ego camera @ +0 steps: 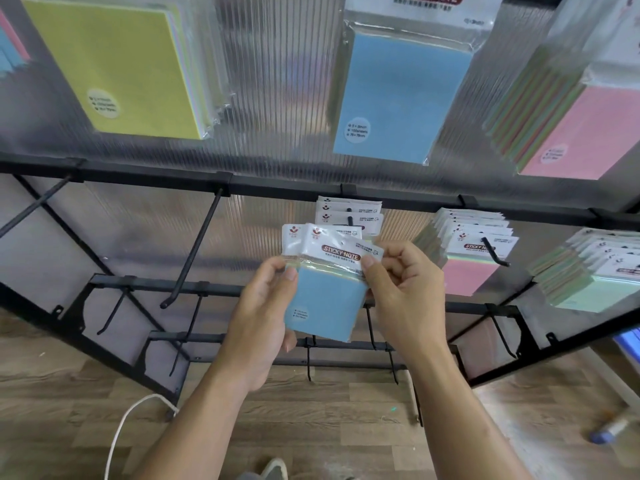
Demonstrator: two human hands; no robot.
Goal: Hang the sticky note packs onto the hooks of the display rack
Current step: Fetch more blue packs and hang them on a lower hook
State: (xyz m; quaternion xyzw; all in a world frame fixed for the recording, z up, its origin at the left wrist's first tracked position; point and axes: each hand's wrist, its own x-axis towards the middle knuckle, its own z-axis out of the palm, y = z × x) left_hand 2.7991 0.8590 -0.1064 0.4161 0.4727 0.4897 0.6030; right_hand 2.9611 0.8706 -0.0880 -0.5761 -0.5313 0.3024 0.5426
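Just below the middle bar of the black metal display rack, both hands hold a small fanned stack of blue sticky note packs in clear plastic sleeves with white header cards. The left hand grips the stack from its left side, thumb on the front and fingers curled behind. The right hand pinches the upper right corner of the front pack's header between thumb and forefinger, its other fingers curled in.

The stack sits in front of and slightly below a short black hook that carries a few matching white-headed packs. A ribbed translucent panel backs the rack. To the left a long black hook juts out. To the right hang pink-fronted packs and pale green packs.

On the row above hang a larger yellow pack, a larger blue pack and a larger pink pack. A white cable lies on the wood-pattern floor.
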